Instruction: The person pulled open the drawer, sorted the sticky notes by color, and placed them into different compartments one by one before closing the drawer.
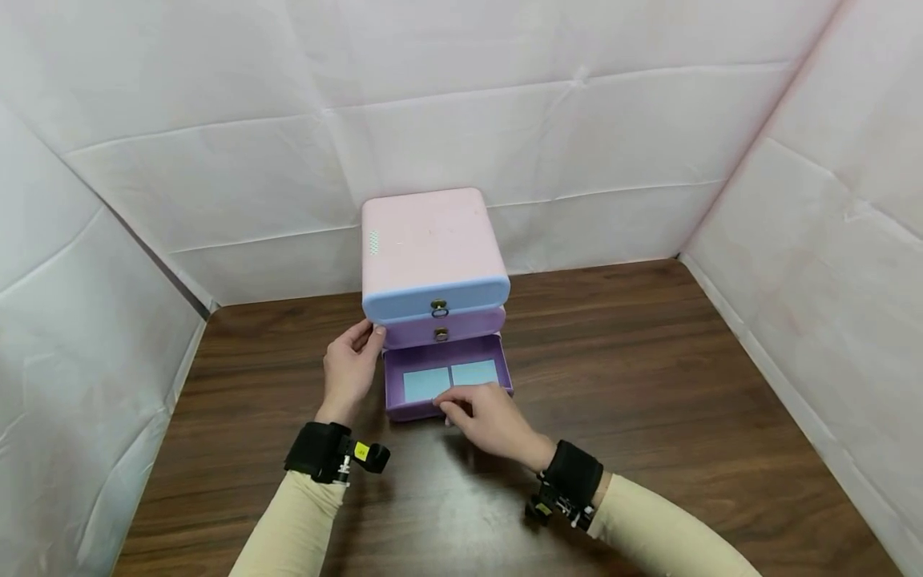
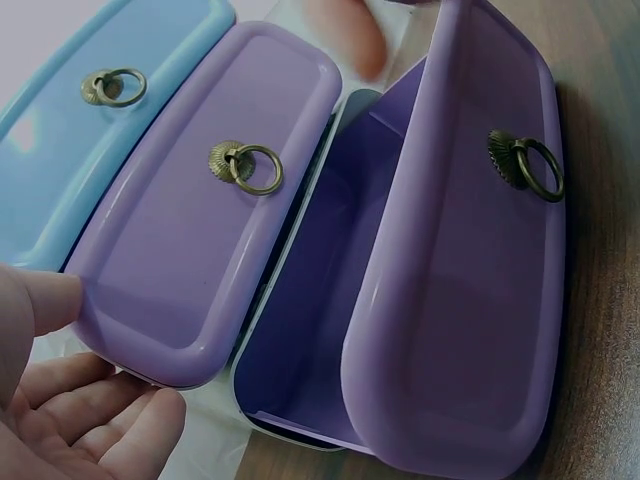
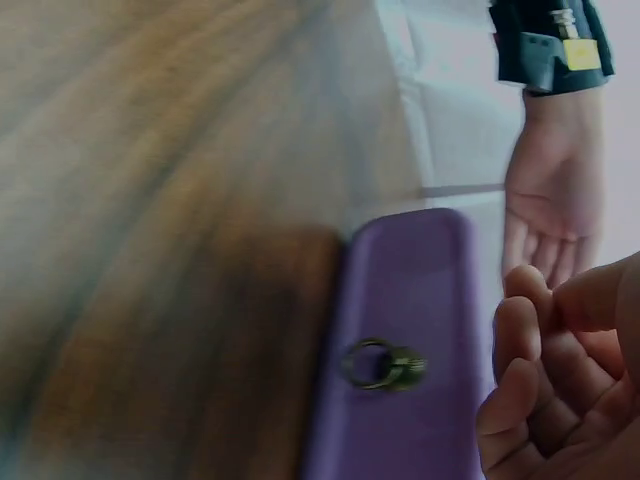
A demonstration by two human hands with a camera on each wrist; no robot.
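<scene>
Item: small plastic three-drawer cabinet (image 1: 430, 240) with pink top, standing on a dark wood-grain table (image 1: 649, 385) near the rear white padded wall (image 1: 505, 104).

Drawers: top drawer, pale blue front (image 1: 461, 295), closed, brass ring pull (image 2: 113, 87). Middle drawer, lilac front (image 1: 461, 324), closed, brass ring pull (image 2: 245, 165). Bottom drawer, purple plastic (image 1: 447, 383), drawn well out toward the person; its front panel carries a brass ring pull (image 2: 525, 163). Inside it, two pale blue rectangular cards (image 1: 450, 378) lie flat side by side on the floor of the drawer.

Left hand (image 1: 351, 367): set against the left side of the cabinet at the level of the middle drawer, thumb touching the cabinet's front left corner, fingers (image 2: 100, 420) relaxed and mostly straight, gripping nothing. Black wrist strap with a small camera (image 1: 328, 453) on the wrist.

Right hand (image 1: 490, 417): at the front edge of the open bottom drawer, just over its front panel, fingers (image 3: 525, 400) curled loosely inward. The right wrist view is blurred; whether the fingertips pinch the ring pull or merely rest by it cannot be told. Black wrist strap (image 1: 570, 481) likewise.

Both forearms in cream sleeves (image 1: 303, 529).
</scene>
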